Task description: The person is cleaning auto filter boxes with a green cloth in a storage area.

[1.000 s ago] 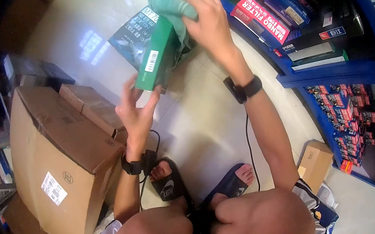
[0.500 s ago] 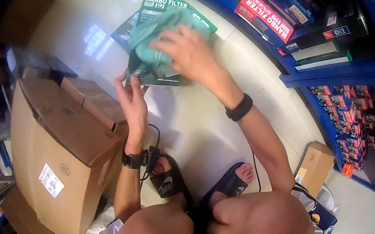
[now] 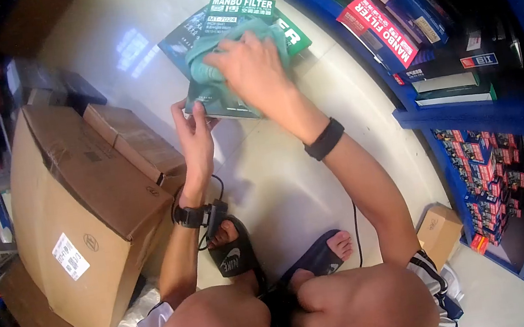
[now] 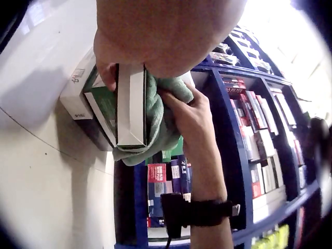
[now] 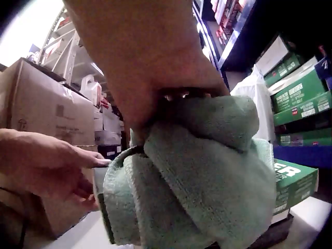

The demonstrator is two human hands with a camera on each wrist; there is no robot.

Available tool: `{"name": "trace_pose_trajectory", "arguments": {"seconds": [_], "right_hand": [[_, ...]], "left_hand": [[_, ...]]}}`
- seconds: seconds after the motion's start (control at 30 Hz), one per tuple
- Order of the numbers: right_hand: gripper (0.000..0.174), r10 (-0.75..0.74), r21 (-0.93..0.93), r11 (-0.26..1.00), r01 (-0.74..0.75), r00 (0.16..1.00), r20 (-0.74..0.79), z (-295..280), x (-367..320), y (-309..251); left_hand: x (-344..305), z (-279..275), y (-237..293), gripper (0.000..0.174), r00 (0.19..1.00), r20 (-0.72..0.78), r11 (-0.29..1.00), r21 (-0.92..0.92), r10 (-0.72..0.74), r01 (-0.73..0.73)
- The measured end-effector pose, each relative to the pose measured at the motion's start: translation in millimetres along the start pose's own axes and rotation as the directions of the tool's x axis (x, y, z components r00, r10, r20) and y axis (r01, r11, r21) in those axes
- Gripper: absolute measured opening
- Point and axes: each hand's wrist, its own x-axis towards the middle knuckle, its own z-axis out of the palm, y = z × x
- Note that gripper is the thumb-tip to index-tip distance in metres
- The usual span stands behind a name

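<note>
Green carton (image 3: 222, 100) over pale floor (image 3: 288, 160), near-left corner pinched in left hand (image 3: 195, 136); right hand (image 3: 255, 72) grips bunched cloth (image 3: 201, 67) against its face. Hands apart. I judge card light, stiff, slightly slick, dentable; best held by side edges.

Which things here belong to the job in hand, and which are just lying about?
In the job:
green cloth
right hand, on the cloth
held box
left hand, gripping that box
probably the green box beneath

Lying about:
large cardboard carton
small carton
shelved boxes
</note>
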Motion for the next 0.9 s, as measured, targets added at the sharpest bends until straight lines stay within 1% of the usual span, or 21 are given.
{"name": "trace_pose_trajectory", "arguments": {"seconds": [0.03,0.07,0.1,0.13,0.17,0.2,0.27,0.3,0.37,0.43,0.5,0.57,0.6,0.63,0.67,0.7,0.77,0.8,0.87,0.9], "right_hand": [[0.044,0.022,-0.043,0.999,-0.022,1.0,-0.002,4,7,5],[0.044,0.019,-0.042,0.999,-0.019,1.0,0.001,8,14,13],[0.03,0.031,0.003,1.0,-0.031,0.999,-0.019,12,20,23],[0.022,0.043,0.05,0.998,-0.041,0.998,-0.037,15,26,32],[0.026,0.051,0.057,0.997,-0.048,0.997,-0.05,17,31,43],[0.032,0.041,0.009,0.999,-0.041,0.996,-0.075,23,37,53],[0.037,0.044,-0.011,0.999,-0.046,0.991,-0.124,30,48,70],[0.037,0.04,-0.008,0.999,-0.042,0.992,-0.123,30,51,75],[0.046,-0.026,-0.048,0.999,0.017,0.982,-0.19,30,54,80],[0.045,-0.043,-0.042,0.998,0.036,0.982,-0.186,23,52,75],[0.045,-0.054,-0.036,0.998,0.049,0.982,-0.181,17,43,67],[0.046,-0.081,-0.01,0.997,0.081,0.994,-0.071,12,33,57],[0.046,-0.082,-0.015,0.997,0.081,0.994,-0.069,8,22,48],[0.046,-0.114,-0.003,0.993,0.114,0.993,-0.037,3,8,36],[0.046,-0.147,0.01,0.989,0.147,0.989,-0.007,-2,-6,23],[0.046,-0.148,0.007,0.989,0.149,0.989,-0.009,-6,-21,10],[0.048,-0.171,0.041,0.985,0.169,0.982,0.08,-16,-50,-16],[0.048,-0.168,0.038,0.986,0.165,0.983,0.08,-19,-58,-28],[0.048,-0.057,-0.118,0.99,0.073,0.989,0.137,-23,-67,-43],[0.05,-0.028,-0.053,0.998,0.032,0.997,0.072,-19,-67,-36]], "left_hand": [[0,-3,-1,0.038,1.0,0.013,1.0,0.019,-0.015,0.015],[0,-4,-2,0.038,1.0,0.009,1.0,0.017,-0.018,0.018],[-3,-2,3,0.038,1.0,0.004,0.999,0.021,-0.024,0.024],[-6,-1,5,0.038,1.0,-0.004,0.999,0.026,-0.031,0.031],[-7,-2,4,0.038,0.999,-0.011,0.999,0.027,-0.035,0.035],[-8,-3,3,0.038,1.0,0.009,1.0,0.022,-0.017,0.016],[-10,-5,3,0.037,1.0,0.021,1.0,0.015,0.005,-0.005],[-10,-6,2,0.036,0.999,0.029,0.999,0.033,0.018,-0.019],[-12,-8,2,0.034,0.999,0.034,0.998,0.053,0.027,-0.029],[-12,-6,3,0.034,1.0,0.015,0.999,0.048,-0.016,0.015],[-13,-7,0,0.034,1.0,0.018,0.999,0.049,0.001,-0.001],[-15,-7,-2,0.034,1.0,0.017,0.999,0.044,0.018,-0.019],[-15,-8,-1,0.034,1.0,0.006,0.998,0.065,0.006,-0.007],[-15,-8,-1,0.033,1.0,-0.004,0.996,0.085,-0.003,0.003],[-16,-6,0,0.033,1.0,-0.001,0.997,0.081,0.001,-0.001],[-17,-5,0,0.033,1.0,-0.012,0.997,0.076,0.01,-0.009],[-17,-5,-1,0.033,1.0,-0.019,0.997,0.071,0.02,-0.018],[-16,-7,-5,0.033,1.0,-0.021,0.998,0.067,0.014,-0.013],[-15,-4,-9,0.034,1.0,-0.022,0.998,0.059,0.007,-0.005],[-14,-3,-9,0.034,0.999,-0.012,0.998,0.054,0.031,-0.03]]}}
